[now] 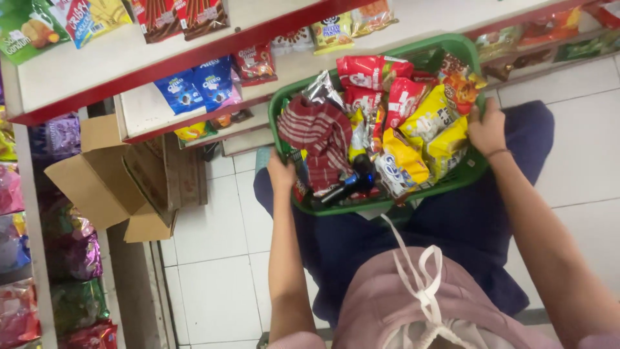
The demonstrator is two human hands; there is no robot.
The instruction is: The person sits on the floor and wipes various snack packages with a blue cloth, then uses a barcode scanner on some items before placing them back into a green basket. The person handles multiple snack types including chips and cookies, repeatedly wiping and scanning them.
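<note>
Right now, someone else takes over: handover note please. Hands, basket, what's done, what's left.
Left hand: grip on the near-left rim of the green plastic basket.
Right hand: grip on its right rim.
Basket rests on the lap, against the white shelf with red edging.
Done: basket is heaped with red and yellow snack packets, a striped red cloth and a black handheld device.
Left: packets are all in the basket; neither hand holds one.

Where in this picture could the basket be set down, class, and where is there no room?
Bare white floor tiles lie open between the cardboard box and the person's knees, and more tiles lie right of the right hand. The green basket, gripped by the left hand too, is heaped with snack packets and a striped cloth.
</note>
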